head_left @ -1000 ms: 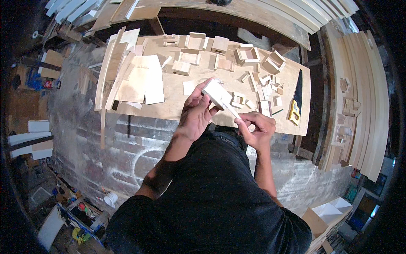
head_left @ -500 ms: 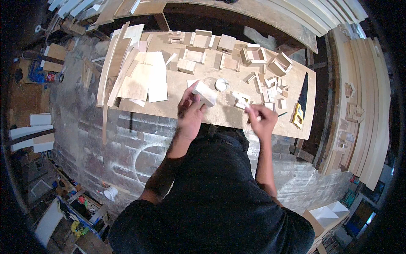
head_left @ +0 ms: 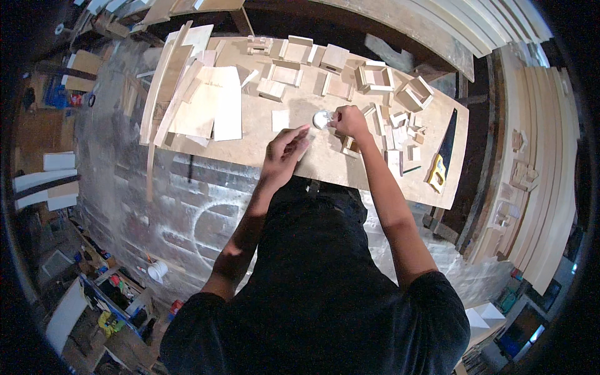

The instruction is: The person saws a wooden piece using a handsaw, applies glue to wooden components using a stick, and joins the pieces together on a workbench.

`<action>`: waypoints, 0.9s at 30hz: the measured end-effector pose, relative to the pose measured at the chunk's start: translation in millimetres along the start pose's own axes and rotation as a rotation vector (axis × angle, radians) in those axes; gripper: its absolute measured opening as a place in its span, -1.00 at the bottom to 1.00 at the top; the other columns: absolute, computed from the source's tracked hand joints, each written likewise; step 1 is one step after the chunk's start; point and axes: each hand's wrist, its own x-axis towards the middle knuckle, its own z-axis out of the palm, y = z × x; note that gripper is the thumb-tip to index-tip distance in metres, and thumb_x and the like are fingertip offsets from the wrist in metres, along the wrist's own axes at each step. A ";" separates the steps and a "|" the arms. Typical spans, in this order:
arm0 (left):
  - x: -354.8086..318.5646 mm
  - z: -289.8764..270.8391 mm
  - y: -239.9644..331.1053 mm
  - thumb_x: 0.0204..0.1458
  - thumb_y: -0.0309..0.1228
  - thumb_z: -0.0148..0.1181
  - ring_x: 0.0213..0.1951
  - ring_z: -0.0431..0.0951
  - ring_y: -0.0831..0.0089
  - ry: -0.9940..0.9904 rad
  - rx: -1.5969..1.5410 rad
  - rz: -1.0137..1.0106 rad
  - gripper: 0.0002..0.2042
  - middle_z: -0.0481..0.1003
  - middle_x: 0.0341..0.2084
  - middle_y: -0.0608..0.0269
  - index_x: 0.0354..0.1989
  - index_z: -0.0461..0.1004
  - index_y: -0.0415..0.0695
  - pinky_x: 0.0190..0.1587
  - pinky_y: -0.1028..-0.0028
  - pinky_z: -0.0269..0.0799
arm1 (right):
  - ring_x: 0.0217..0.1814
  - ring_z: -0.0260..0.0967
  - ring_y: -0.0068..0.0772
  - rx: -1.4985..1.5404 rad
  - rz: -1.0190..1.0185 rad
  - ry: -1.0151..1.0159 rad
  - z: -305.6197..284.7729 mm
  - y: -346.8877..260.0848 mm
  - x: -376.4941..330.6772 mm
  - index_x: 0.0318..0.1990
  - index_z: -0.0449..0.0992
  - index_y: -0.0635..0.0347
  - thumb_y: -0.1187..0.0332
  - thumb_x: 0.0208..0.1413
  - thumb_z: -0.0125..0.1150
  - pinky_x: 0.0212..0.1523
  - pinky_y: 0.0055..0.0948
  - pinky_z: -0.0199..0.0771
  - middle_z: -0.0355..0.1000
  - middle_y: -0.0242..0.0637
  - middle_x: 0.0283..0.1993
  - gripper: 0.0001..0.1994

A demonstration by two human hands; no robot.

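My left hand [head_left: 284, 153] is above the table's near edge, its fingers curled around a small pale wooden block [head_left: 307, 145]. The block is partly hidden by the fingers and blends into the tabletop. My right hand [head_left: 350, 120] is at the right rim of a small round tub of white stuff [head_left: 321, 119], its fingers pinched together. Whatever they hold is too small to make out. Just under the right wrist lies a small wooden frame [head_left: 350, 147], partly covered by the forearm. Left of the tub rests a flat pale square piece [head_left: 280, 120].
Several small open wooden boxes [head_left: 375, 77] stand along the table's far side. Offcuts [head_left: 400, 134] lie to the right, by a handsaw with a yellow handle [head_left: 439, 170] and a dark pencil [head_left: 412, 169]. Boards and sheets [head_left: 227, 106] are stacked at the left.
My right hand has moved from the table's near side up and left to the tub. My left hand has turned the wooden block, so less of it shows.
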 end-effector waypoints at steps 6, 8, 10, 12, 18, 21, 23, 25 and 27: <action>35.5 31.5 -12.8 0.08 -0.41 0.34 -0.27 0.62 0.41 -0.250 0.174 -0.026 -0.39 0.60 -0.27 0.09 0.30 0.23 -0.19 -0.20 0.43 0.53 | -0.41 0.54 -0.36 0.421 0.018 0.039 -64.0 3.9 -26.3 -0.26 0.71 0.11 0.00 -0.09 0.46 -0.28 -0.35 0.53 0.59 -0.19 -0.43 -0.62; 48.7 44.6 -26.5 -0.02 -0.43 0.43 -0.29 0.63 0.39 -0.321 0.129 0.005 -0.23 0.61 -0.31 0.05 0.36 0.12 -0.16 -0.18 0.39 0.53 | -0.40 0.49 -0.49 0.545 -0.061 -0.136 -88.6 2.2 -41.5 -0.21 0.72 0.14 0.00 -0.07 0.47 -0.29 -0.42 0.48 0.62 -0.28 -0.41 -0.59; 65.2 59.1 -26.5 -0.02 -0.45 0.43 -0.27 0.63 0.41 -0.430 0.137 -0.081 -0.19 0.62 -0.29 0.03 0.38 0.05 -0.17 -0.15 0.40 0.53 | -0.38 0.50 -0.49 0.517 -0.155 -0.251 -102.3 5.8 -62.1 -0.19 0.72 0.12 0.02 -0.08 0.48 -0.28 -0.44 0.48 0.62 -0.31 -0.39 -0.60; 80.4 71.0 -31.1 -0.04 -0.47 0.44 -0.25 0.63 0.43 -0.525 0.120 -0.152 -0.15 0.62 -0.30 0.02 0.39 -0.01 -0.18 -0.13 0.41 0.53 | -0.33 0.53 -0.53 0.426 -0.178 -0.384 -109.3 15.9 -71.7 -0.15 0.72 0.10 0.10 -0.07 0.51 -0.21 -0.48 0.51 0.64 -0.32 -0.34 -0.63; 110.5 102.8 -51.5 -0.07 -0.44 0.47 -0.28 0.63 0.45 -0.727 0.109 -0.200 -0.10 0.63 -0.36 0.03 0.38 -0.04 -0.17 -0.18 0.47 0.51 | -0.27 0.55 -0.57 0.623 -0.075 -0.579 -106.7 52.2 -79.7 -0.17 0.71 0.19 0.22 -0.08 0.53 -0.12 -0.52 0.52 0.65 -0.31 -0.30 -0.67; 122.1 115.8 -56.7 -0.06 -0.38 0.48 -0.31 0.62 0.47 -0.764 0.174 -0.246 -0.21 0.63 -0.37 0.09 0.32 0.11 -0.19 -0.19 0.50 0.50 | -0.30 0.51 -0.63 0.633 0.003 -0.537 -99.4 68.2 -85.3 -0.19 0.71 0.20 0.26 -0.08 0.53 -0.16 -0.55 0.49 0.65 -0.36 -0.32 -0.69; 130.5 116.8 -65.8 -0.04 -0.35 0.47 -0.29 0.62 0.48 -0.801 0.208 -0.393 -0.31 0.64 -0.36 0.12 0.25 0.25 -0.21 -0.18 0.51 0.49 | -0.34 0.47 -0.66 0.629 0.054 -0.492 -99.1 67.1 -89.0 -0.19 0.71 0.20 0.28 -0.09 0.53 -0.19 -0.56 0.47 0.64 -0.39 -0.34 -0.70; 131.1 112.3 -82.5 -0.02 -0.31 0.46 -0.29 0.58 0.53 -0.779 0.154 -0.374 -0.45 0.64 -0.33 0.16 0.14 0.41 -0.21 -0.13 0.54 0.48 | -0.37 0.45 -0.62 0.663 0.073 -0.422 -86.6 77.1 -92.2 -0.16 0.70 0.21 0.28 -0.12 0.52 -0.23 -0.53 0.45 0.63 -0.36 -0.36 -0.67; 128.3 106.7 -101.5 -0.02 -0.31 0.46 -0.29 0.56 0.56 -0.773 0.179 -0.247 -0.46 0.64 -0.32 0.14 0.15 0.43 -0.19 -0.11 0.55 0.47 | -0.32 0.53 -0.53 0.763 0.094 -0.354 -75.4 79.1 -96.2 -0.17 0.69 0.26 0.27 -0.18 0.54 -0.21 -0.49 0.50 0.64 -0.25 -0.34 -0.61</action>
